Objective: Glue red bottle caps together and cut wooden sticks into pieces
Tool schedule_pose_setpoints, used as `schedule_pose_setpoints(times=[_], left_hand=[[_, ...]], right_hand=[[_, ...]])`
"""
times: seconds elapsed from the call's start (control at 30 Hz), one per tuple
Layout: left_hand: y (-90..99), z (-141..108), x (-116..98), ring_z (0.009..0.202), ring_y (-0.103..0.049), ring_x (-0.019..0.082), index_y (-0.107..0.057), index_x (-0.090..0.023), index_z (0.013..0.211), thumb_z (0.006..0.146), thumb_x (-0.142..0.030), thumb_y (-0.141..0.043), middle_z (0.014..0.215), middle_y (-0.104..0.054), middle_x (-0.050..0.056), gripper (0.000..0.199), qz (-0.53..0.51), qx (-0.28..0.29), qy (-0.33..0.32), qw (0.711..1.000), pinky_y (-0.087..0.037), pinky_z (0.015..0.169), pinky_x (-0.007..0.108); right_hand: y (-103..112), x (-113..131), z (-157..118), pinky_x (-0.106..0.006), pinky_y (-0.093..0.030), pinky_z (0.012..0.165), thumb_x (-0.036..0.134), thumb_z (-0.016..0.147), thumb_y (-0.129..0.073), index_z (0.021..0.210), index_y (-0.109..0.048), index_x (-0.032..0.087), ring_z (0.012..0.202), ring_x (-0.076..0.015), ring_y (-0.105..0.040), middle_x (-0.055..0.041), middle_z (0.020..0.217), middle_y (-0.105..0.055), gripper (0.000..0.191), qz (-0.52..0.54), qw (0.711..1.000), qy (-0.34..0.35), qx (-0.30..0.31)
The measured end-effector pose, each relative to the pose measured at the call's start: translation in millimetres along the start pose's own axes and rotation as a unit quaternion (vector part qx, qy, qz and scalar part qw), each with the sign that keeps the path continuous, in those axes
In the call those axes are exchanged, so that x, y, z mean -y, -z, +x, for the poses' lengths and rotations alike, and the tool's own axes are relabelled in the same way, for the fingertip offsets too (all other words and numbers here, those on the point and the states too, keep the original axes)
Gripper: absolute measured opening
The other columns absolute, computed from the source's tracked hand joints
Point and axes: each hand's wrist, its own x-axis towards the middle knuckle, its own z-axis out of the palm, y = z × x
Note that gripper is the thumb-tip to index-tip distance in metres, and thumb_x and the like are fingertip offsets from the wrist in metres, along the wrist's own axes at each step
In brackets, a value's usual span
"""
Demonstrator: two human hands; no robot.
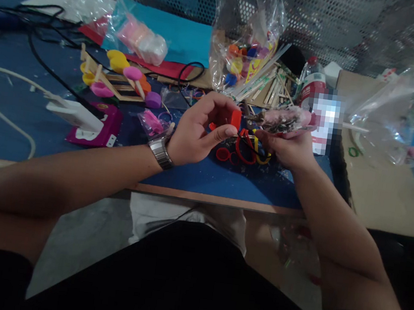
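My left hand (200,131), with a metal watch (160,151) on its wrist, pinches a small red plastic cap (235,119) between thumb and fingers. In my right hand (294,148) is a worn pink hot glue gun (286,118); its dark nozzle points left at the cap, a short gap away. A pale glue stick (355,127) juts from its rear. Below the two hands, a red ring-shaped piece (223,154) and yellow-and-red looped pieces (264,155) lie on the blue table (188,180). The glue gun's trigger is hidden by my fingers.
To the left stand a stick-and-cap model (119,85) and a purple power strip (96,125) with a white plug and cables. Behind are bagged coloured caps (242,63), glue sticks (266,71), wooden sticks (279,88) and a bottle (312,80). Cardboard (385,193) lies right.
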Motion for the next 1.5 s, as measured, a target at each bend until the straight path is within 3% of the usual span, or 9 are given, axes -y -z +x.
schedule_pose_setpoints(times=[0.2,0.4,0.67,0.8,1.03,1.33,1.5], left_hand=[[-0.1,1.1,-0.6,0.105,-0.083,0.026,-0.069,-0.034,0.134,0.101,-0.070,-0.077,0.109,-0.077,0.003,0.049,-0.001,0.001,-0.005,1.000,-0.073,0.087,0.043],[-0.5,1.2,-2.6,0.113,-0.083,0.029,-0.069,-0.033,0.132,0.101,-0.069,-0.078,0.109,-0.077,0.004,0.048,-0.012,0.000,0.011,1.000,-0.074,0.093,0.046],[0.1,1.5,-1.2,0.100,-0.085,0.024,-0.069,-0.034,0.134,0.102,-0.071,-0.076,0.110,-0.078,0.003,0.050,0.016,-0.002,-0.006,1.000,-0.075,0.080,0.038],[0.7,1.3,-1.4,0.107,-0.086,0.026,-0.068,-0.033,0.136,0.103,-0.071,-0.075,0.111,-0.078,0.004,0.050,0.015,0.002,-0.010,1.000,-0.076,0.086,0.040],[-1.4,1.8,-3.5,0.109,-0.086,0.026,-0.072,-0.028,0.129,0.101,-0.068,-0.079,0.105,-0.076,0.003,0.049,-0.024,-0.021,0.016,0.999,-0.075,0.093,0.040],[0.3,3.8,-2.7,0.091,-0.084,0.021,-0.074,-0.025,0.128,0.102,-0.066,-0.079,0.100,-0.075,0.003,0.049,-0.038,-0.015,0.006,0.999,-0.072,0.081,0.034],[0.1,3.3,-1.8,0.096,-0.085,0.023,-0.075,-0.024,0.126,0.098,-0.067,-0.083,0.097,-0.074,0.002,0.052,-0.048,-0.033,0.024,0.998,-0.073,0.085,0.037]], right_hand=[[0.3,-0.9,0.5,-0.046,-0.078,0.083,0.068,0.077,-0.100,0.100,-0.077,0.025,0.116,-0.0349,-0.083,-0.0079,0.105,-0.082,0.054,-0.022,1.000,-0.004,0.001],[-0.1,2.5,0.1,-0.046,-0.077,0.087,0.068,0.080,-0.099,0.095,-0.076,0.023,0.113,-0.0348,-0.084,-0.0083,0.099,-0.082,0.052,-0.041,0.999,0.002,-0.012],[0.3,2.3,-0.7,-0.049,-0.077,0.086,0.062,0.081,-0.100,0.097,-0.076,0.025,0.114,-0.0356,-0.083,-0.0080,0.102,-0.080,0.047,-0.029,1.000,0.008,-0.006],[-0.5,5.5,-0.8,-0.048,-0.077,0.088,0.055,0.080,-0.102,0.098,-0.076,0.025,0.115,-0.0345,-0.081,-0.0074,0.103,-0.079,0.044,-0.026,1.000,0.008,-0.005],[-3.9,10.8,-1.7,-0.048,-0.077,0.094,0.057,0.081,-0.102,0.096,-0.077,0.024,0.119,-0.0345,-0.081,-0.0061,0.098,-0.080,0.045,-0.026,0.999,0.003,-0.031],[-0.6,4.6,-1.3,-0.048,-0.075,0.097,0.059,0.084,-0.099,0.098,-0.080,0.024,0.119,-0.0353,-0.082,-0.0074,0.100,-0.083,0.042,-0.028,0.999,0.021,0.003],[-1.5,9.8,-0.3,-0.052,-0.075,0.101,0.060,0.083,-0.098,0.095,-0.081,0.026,0.114,-0.0343,-0.084,-0.0053,0.098,-0.084,0.040,-0.023,0.999,0.029,0.011]])
